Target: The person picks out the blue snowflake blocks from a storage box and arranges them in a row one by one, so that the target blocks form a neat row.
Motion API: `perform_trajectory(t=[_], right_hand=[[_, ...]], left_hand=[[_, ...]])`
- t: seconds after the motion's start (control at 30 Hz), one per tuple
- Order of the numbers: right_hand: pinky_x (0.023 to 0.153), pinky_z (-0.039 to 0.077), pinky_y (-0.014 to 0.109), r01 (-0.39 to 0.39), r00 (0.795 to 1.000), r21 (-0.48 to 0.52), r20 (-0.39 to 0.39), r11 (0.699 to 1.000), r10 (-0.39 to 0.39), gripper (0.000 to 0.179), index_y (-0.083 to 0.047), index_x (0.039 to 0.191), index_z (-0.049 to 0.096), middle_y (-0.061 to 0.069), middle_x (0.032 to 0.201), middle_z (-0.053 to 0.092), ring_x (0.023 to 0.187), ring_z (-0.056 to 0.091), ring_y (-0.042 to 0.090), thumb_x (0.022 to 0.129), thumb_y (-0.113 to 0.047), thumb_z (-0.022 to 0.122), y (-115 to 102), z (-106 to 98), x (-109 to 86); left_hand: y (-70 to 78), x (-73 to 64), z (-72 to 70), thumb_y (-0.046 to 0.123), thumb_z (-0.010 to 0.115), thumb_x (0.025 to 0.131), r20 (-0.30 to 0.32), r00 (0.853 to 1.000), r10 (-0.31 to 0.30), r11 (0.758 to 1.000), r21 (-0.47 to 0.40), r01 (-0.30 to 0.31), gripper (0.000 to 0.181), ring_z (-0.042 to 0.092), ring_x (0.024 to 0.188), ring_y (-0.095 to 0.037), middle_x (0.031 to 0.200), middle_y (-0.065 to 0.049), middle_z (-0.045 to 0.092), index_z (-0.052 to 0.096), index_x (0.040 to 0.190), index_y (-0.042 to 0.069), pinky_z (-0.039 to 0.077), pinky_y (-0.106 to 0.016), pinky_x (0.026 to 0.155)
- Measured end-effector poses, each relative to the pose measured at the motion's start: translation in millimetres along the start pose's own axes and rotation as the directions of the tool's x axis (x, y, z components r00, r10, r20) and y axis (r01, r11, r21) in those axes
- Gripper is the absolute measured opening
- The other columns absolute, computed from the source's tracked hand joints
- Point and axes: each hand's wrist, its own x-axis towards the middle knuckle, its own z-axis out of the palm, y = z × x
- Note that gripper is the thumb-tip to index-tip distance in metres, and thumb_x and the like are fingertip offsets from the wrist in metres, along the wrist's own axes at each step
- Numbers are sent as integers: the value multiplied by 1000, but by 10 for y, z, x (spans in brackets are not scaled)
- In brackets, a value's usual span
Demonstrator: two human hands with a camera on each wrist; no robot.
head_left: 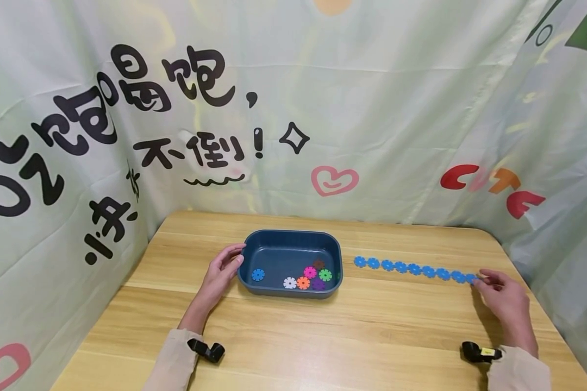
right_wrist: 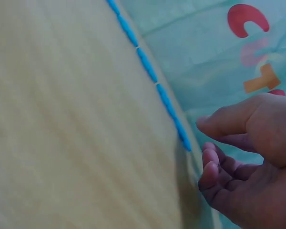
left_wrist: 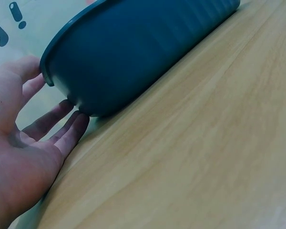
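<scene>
In the head view my left hand [head_left: 221, 274] touches the left end of a dark blue tray [head_left: 288, 294]. The left wrist view shows the fingers of that hand [left_wrist: 26, 138] against the tray's rim and outer side [left_wrist: 109, 62], not wrapped round it. Inside the tray lies a blue notched plastic disc [head_left: 257, 275] on the left; several discs of other colours, including a pink disc [head_left: 310, 272], cluster on the right. A row of blue notched discs [head_left: 414, 269] stretches right of the tray. By its right end is my right hand [head_left: 506, 298], fingers loosely bent, apparently holding nothing [right_wrist: 248, 152].
The wooden table [head_left: 323, 342] carries the tray and the row. A printed cloth [head_left: 391, 119] hangs behind and along both sides, close to the table's back edge. Small black devices sit at both wrists, one at the left cuff [head_left: 207, 350].
</scene>
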Motion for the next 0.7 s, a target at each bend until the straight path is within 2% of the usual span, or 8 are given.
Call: perform_trajectory(t=[0.1, 0.17, 0.3, 0.5, 0.63, 0.7], right_hand=[[59, 46, 16, 16, 1000, 66, -17, 998, -15, 50, 7, 136, 57, -24, 88, 52, 73, 46, -11, 102, -29, 63, -47, -33, -34], [60, 46, 15, 13, 1000, 99, -18, 995, -11, 52, 5, 137, 56, -22, 91, 51, 76, 48, -8, 102, -31, 63, -107, -52, -52], [63, 44, 11, 58, 998, 149, -38, 987, -53, 50, 2, 135, 58, -24, 93, 52, 81, 49, -4, 101, -34, 65, -248, -80, -83], [65, 44, 7, 134, 990, 196, -61, 971, -124, 48, -1, 135, 60, -26, 96, 54, 85, 50, -8, 98, -30, 71, -492, -80, -142], [67, 45, 6, 197, 980, 205, -71, 959, -186, 50, 3, 136, 58, -22, 100, 56, 87, 51, -9, 97, -26, 72, -647, -37, -175], [69, 46, 5, 232, 972, 212, -72, 949, -222, 49, 4, 135, 58, -15, 103, 59, 88, 52, -9, 97, -25, 72, -726, 13, -188]], left_hand=[[1, 4, -2, 33, 64, 103, 7, 1000, 0, 1000, 2, 0, 44, 51, 130, -26, 144, -9, 53, 58, 142, 14, 53, -27, 97], [0, 3, -4, 34, 65, 102, 8, 1000, -2, 1000, 2, 2, 44, 52, 129, -26, 144, -8, 53, 58, 141, 15, 53, -27, 97], [-2, -3, -4, 34, 65, 102, 9, 1000, -3, 1000, 8, 3, 44, 52, 129, -25, 143, -8, 53, 59, 141, 15, 53, -27, 97], [9, -11, 3, 32, 64, 104, 5, 1000, -9, 1000, 15, 9, 43, 52, 129, -25, 144, -9, 53, 58, 142, 14, 52, -26, 97], [30, -13, 10, 30, 62, 104, 7, 1000, -1, 1000, 15, 1, 44, 51, 129, -27, 146, -12, 51, 56, 143, 12, 52, -25, 96], [38, -16, 14, 30, 62, 105, 8, 1000, -2, 1000, 9, 2, 44, 51, 129, -27, 146, -12, 51, 56, 144, 11, 52, -25, 97]])
